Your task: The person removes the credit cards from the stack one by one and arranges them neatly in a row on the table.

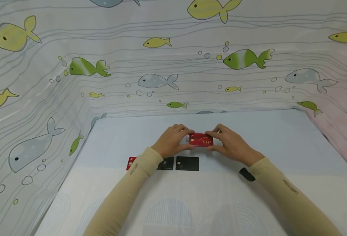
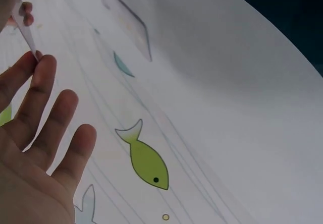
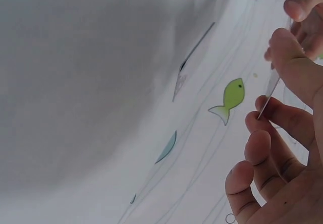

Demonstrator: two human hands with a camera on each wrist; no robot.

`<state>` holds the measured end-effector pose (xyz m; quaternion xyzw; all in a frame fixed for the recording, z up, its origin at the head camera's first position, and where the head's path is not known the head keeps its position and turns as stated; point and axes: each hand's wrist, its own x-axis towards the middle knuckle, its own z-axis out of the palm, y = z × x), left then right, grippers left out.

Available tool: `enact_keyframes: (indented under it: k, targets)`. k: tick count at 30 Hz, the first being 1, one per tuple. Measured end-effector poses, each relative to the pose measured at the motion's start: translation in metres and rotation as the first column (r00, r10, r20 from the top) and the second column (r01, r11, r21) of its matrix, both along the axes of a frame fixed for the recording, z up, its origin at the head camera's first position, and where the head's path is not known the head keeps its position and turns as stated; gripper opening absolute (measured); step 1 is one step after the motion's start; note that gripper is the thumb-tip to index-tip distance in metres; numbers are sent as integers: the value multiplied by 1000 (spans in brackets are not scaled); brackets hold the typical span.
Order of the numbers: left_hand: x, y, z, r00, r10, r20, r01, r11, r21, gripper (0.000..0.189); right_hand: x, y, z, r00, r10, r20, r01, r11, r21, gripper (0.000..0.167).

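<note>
A red VIP card (image 1: 201,140) is held up above the table between both hands, its printed face toward the head camera. My left hand (image 1: 173,139) pinches its left end with fingertips above and thumb below. At the right end, my right hand (image 1: 231,142) pinches the card the same way. In the left wrist view the left hand (image 2: 45,133) shows its other fingers spread loosely, and the card (image 2: 25,30) appears edge-on. Seen from the right wrist, the card (image 3: 272,90) is also a thin edge by the right hand's fingertips (image 3: 252,120).
Nearer than the hands lie a black VIP card (image 1: 187,164), another black card (image 1: 165,163) and a red card (image 1: 131,162), the latter two partly behind the left sleeve. A small black object (image 1: 247,174) sits beside the right sleeve. Fish-printed sheeting (image 1: 120,82) rises behind the table.
</note>
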<state>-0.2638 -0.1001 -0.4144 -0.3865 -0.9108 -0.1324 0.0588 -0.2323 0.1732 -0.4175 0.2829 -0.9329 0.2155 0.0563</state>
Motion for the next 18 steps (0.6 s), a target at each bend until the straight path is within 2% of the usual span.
enact_keyframes:
  k: [6,18]
  targets:
    - [5,0,4,1000,-22,-8,22,1000,7,61,7,4,1,999,23,-39,-23,1000,-1,66]
    - [19,7,2,999,-29,15,29,999,38,59,22,13,3,995,33,-98,-31,999,19,64]
